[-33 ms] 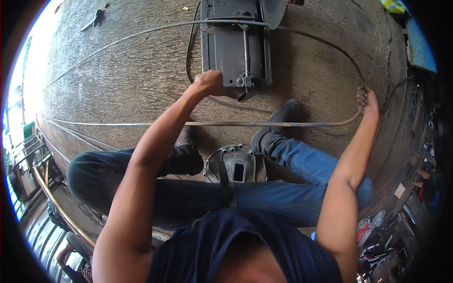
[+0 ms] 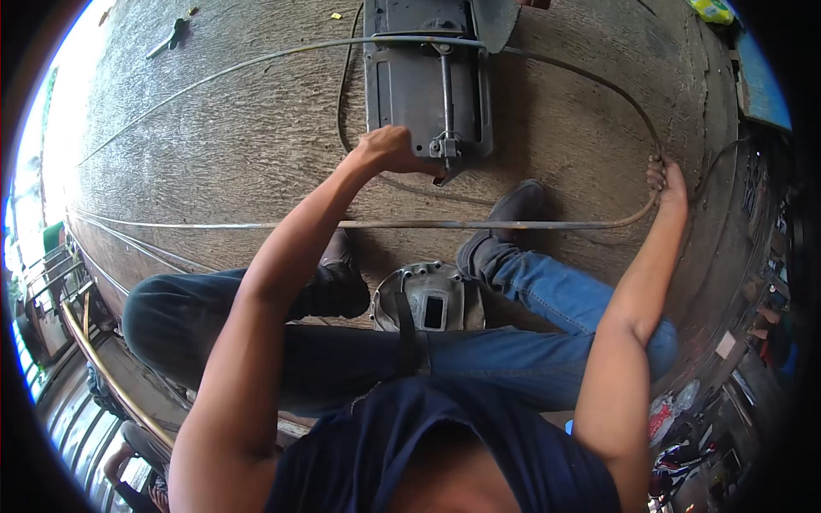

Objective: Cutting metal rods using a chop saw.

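Observation:
I squat on a rough concrete floor (image 2: 256, 128). My left hand (image 2: 389, 150) is closed around the lever end of a dark flat metal machine (image 2: 410, 77) lying in front of me. My right hand (image 2: 665, 184) grips the curved bend of a long thin steel rod (image 2: 410, 225). From that bend one leg of the rod runs straight left across my shoes (image 2: 513, 209). The other leg arcs up and over the machine's top. A grey rounded metal mask (image 2: 432, 299) with a small dark window sits between my knees.
More thin rods (image 2: 128, 235) lie fanned out on the floor at the left. A small tool (image 2: 171, 36) lies at the far top left. A dark cable (image 2: 342, 111) loops beside the machine. Metal pipes (image 2: 103, 368) and clutter line the lower left and right edges.

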Available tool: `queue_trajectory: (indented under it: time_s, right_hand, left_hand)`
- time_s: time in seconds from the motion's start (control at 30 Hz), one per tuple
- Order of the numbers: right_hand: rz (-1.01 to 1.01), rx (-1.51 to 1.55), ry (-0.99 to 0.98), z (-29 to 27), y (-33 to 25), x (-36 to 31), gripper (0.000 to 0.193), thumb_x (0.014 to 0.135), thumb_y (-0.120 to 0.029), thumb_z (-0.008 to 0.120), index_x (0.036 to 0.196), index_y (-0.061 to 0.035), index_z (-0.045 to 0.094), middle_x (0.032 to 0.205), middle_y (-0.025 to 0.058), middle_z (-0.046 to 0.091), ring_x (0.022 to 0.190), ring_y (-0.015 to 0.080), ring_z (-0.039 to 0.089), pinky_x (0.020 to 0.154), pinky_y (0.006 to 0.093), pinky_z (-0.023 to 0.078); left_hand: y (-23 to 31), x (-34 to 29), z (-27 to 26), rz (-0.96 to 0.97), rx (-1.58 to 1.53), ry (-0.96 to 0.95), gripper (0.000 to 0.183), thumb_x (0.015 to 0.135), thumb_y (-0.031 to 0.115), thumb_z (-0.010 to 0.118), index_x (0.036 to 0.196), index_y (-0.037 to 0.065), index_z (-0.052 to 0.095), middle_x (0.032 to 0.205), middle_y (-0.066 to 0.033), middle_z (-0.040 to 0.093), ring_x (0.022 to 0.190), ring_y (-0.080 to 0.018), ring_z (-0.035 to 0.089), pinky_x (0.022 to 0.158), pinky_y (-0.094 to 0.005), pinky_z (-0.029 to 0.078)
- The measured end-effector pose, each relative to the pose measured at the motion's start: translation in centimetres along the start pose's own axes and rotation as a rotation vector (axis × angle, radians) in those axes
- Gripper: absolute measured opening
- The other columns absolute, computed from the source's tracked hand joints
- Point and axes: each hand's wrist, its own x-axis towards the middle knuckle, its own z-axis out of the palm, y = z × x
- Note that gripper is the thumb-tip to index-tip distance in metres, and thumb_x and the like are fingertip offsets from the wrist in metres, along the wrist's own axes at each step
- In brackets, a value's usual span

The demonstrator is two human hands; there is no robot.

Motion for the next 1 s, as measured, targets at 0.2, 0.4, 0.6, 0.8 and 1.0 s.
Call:
queue_trajectory:
  time_s: [0.2,0.4,0.6,0.8,1.0]
  right_hand:
    - [0.005,0.004,-0.014,0.2,0.3,-0.4,0.026,0.099,-0.031,0.046,0.082,-0.0112,0.046,0.051,-0.0061,0.032,0.035,0.0043,0.023,0.031,0.0208,0.016]
    - [0.008,-0.008,0.021,0.4,0.1,-0.4,0.026,0.099,-0.031,0.046,0.081,-0.0113,0.047,0.050,-0.0062,0.032,0.034,0.0043,0.023,0.031,0.0207,0.015]
    - [-0.032,-0.090,0.043,0.3,0.1,-0.6,0.025,0.099,-0.030,0.045,0.081,-0.0127,0.047,0.051,-0.0067,0.034,0.036,0.0042,0.025,0.032,0.0211,0.016]
    - [0.004,-0.031,-0.041,0.0,0.4,-0.6,0.026,0.100,-0.033,0.044,0.081,-0.0141,0.047,0.050,-0.0075,0.031,0.036,0.0038,0.024,0.032,0.0209,0.015]
    - [0.013,-0.032,-0.011,0.1,-0.4,-0.5,0.030,0.100,-0.034,0.044,0.080,-0.0119,0.049,0.051,-0.0081,0.030,0.037,0.0033,0.022,0.032,0.0206,0.015]
  left_hand:
    - [1.6,-0.5,2.8,0.010,0.057,0.156,0.088,0.058,0.081,0.065,0.094,0.000,0.069,0.087,-0.0137,0.069,0.081,-0.0250,0.068,0.067,-0.0343,0.054]
    - [-7.3,-0.2,0.3,-0.413,0.083,0.193,0.055,0.073,0.056,0.074,0.097,0.006,0.068,0.087,-0.0100,0.069,0.079,-0.0192,0.067,0.064,-0.0330,0.055]
    - [-12.8,4.7,-8.7,0.154,0.063,1.131,0.045,0.078,0.044,0.071,0.096,0.003,0.063,0.092,-0.0159,0.065,0.093,-0.0335,0.061,0.081,-0.0434,0.049]
    - [-16.7,8.2,-10.8,0.302,0.050,0.967,0.044,0.084,0.047,0.064,0.106,0.009,0.062,0.104,-0.0148,0.064,0.095,-0.0327,0.061,0.084,-0.0430,0.049]
    - [-17.7,8.6,-12.3,0.108,0.007,0.788,0.048,0.086,0.055,0.057,0.104,0.011,0.065,0.081,-0.0094,0.069,0.086,-0.0302,0.065,0.076,-0.0417,0.051]
